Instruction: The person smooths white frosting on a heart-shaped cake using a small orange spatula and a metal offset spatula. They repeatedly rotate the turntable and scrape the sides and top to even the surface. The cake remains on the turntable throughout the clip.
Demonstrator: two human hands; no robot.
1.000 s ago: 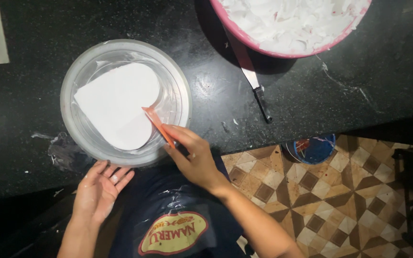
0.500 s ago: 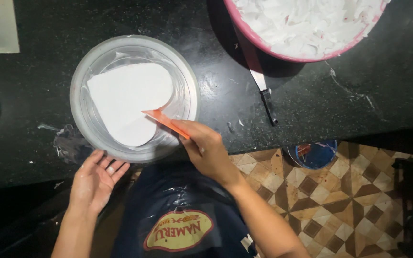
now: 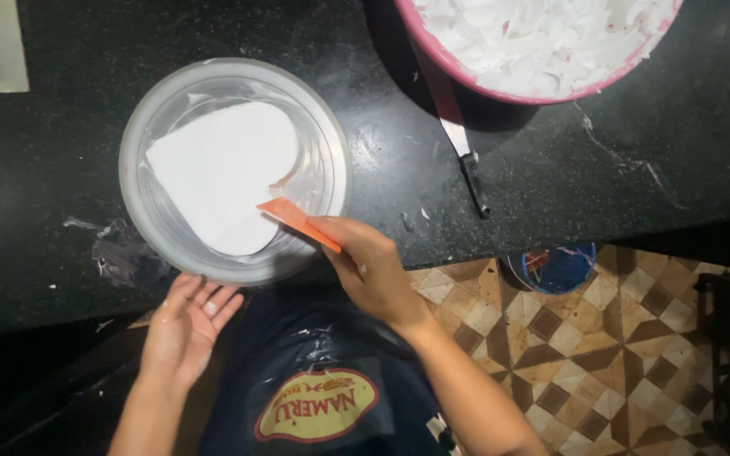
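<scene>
A white heart-shaped cake (image 3: 226,186) sits on a clear round turntable (image 3: 331,160) on the black counter (image 3: 61,101). My right hand (image 3: 369,266) grips an orange scraper (image 3: 296,221) whose tip rests at the cake's near side, close to the notch of the heart. My left hand (image 3: 186,325) is spread open, fingers apart, with the fingertips touching the turntable's near rim. White smears show on both hands.
A pink bowl (image 3: 500,89) full of white cream stands at the counter's far right. A long knife (image 3: 466,160) lies beside it. Cream smears and a crumpled clear wrap (image 3: 124,253) lie on the counter. Below are a patterned floor (image 3: 627,355) and a blue tub (image 3: 555,266).
The view shifted, so the turntable sits further right in frame. The scraper stays at the cake's near side, and my left hand stays at the turntable's rim.
</scene>
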